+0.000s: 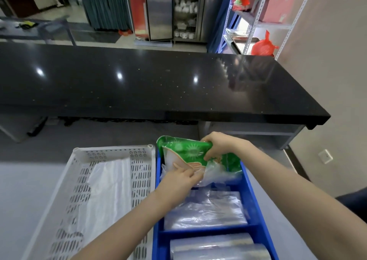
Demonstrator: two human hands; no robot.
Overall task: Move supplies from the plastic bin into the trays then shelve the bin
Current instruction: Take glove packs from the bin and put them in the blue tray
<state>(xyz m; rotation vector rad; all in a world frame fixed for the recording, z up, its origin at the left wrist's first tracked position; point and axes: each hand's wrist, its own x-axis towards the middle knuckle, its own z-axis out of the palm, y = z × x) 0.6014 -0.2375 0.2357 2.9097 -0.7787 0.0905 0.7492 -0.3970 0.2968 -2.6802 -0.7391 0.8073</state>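
We hold a green pack (pixel 186 152) over the far compartment of the blue bin (pixel 251 196) on the grey bench (pixel 29 190), the right hand (pixel 216 146) curled round its top edge and the left hand (pixel 178 177) pinching its lower corner, where loose clear bags (pixel 218 175) bunch against the fingers. The white tray (pixel 111 149) lies just beside the bin to the left, a white bag inside. The risk, as we judge it, is the slick film: clear bags snagged by the left hand could drag out and spill over the bin's wall, or the pack could slide from so slight a pinch.
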